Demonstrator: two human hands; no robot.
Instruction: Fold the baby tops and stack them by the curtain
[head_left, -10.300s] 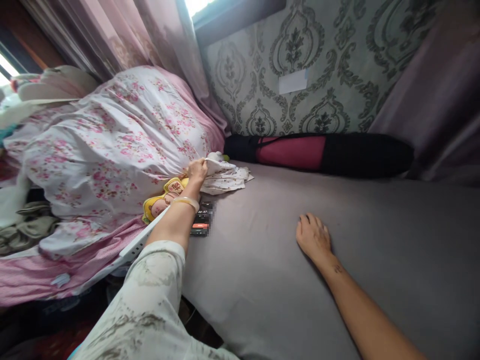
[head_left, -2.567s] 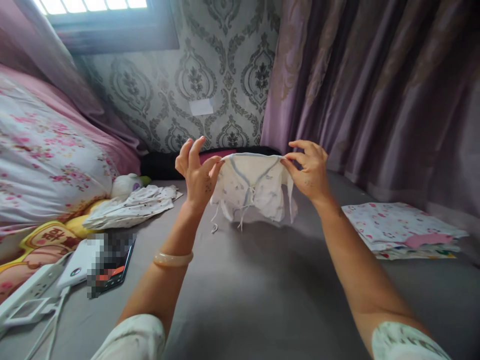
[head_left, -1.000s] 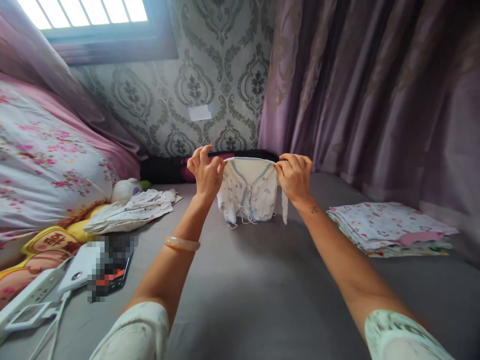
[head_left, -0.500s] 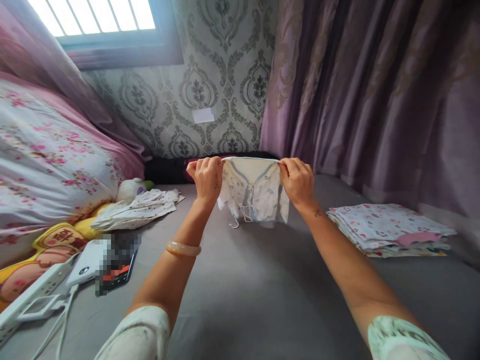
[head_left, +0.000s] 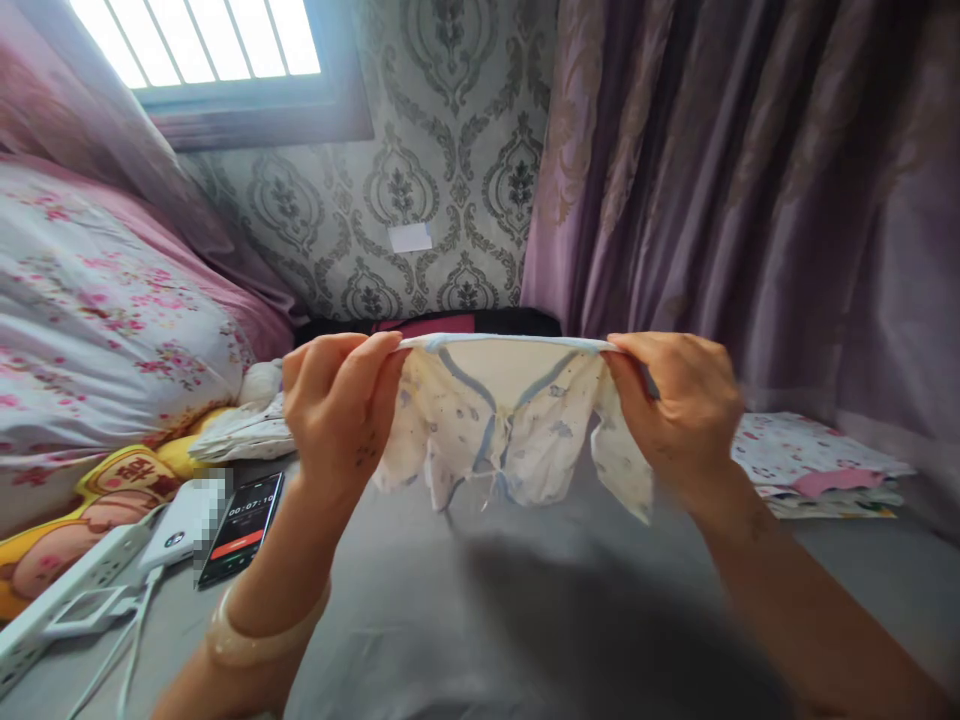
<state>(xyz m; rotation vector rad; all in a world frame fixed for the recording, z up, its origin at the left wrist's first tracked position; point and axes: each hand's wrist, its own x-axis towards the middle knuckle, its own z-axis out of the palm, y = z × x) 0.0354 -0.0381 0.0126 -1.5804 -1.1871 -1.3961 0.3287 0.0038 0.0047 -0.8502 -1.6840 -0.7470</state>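
Observation:
A small pale baby shirt (head_left: 536,435) with blue trim, a faint print and tie strings hangs in the air above the grey bed sheet (head_left: 420,610). My left hand (head_left: 341,410) pinches its top edge near one shoulder, fingers closed. At the other shoulder my right hand (head_left: 679,410) grips the same edge, also closed. Between the hands the neckline is pulled straight, and the front and sleeves dangle below. A pale bangle (head_left: 262,635) circles my left forearm.
Folded printed cloths (head_left: 825,465) lie stacked at the right. To the left are a phone (head_left: 244,525), a white power bank (head_left: 180,530), a power strip (head_left: 75,600) with cables, a yellow plush (head_left: 97,510) and a crumpled white garment (head_left: 247,430). Purple curtains (head_left: 712,200) hang at the right.
Both hands have come closer to me and moved wider apart, bringing the shirt with them. It appears larger and its sleeves swing outward. The phone screen shows more clearly.

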